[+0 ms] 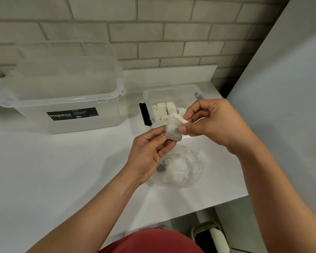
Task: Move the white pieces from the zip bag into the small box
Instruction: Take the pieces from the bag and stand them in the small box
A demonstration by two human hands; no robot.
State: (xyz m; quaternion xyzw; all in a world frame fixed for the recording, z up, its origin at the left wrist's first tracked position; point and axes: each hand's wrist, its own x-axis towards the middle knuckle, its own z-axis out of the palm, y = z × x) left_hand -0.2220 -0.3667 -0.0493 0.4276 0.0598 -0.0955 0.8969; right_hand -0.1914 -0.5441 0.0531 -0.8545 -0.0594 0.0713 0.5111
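Both hands pinch one white piece above the counter, the left hand at its left edge and the right hand at its right. Just nearer lies the crumpled zip bag, its contents hard to make out. Behind, the hands partly hide the small box and its rows of pieces.

A black label is sitting on the front wall of the large clear storage box, showing "Megabox" in white letters and "12L" on a small blue patch. The smaller white lines beside these are coming out too blurred to read. A small white sticker just under the rim is carrying print too tiny to read.
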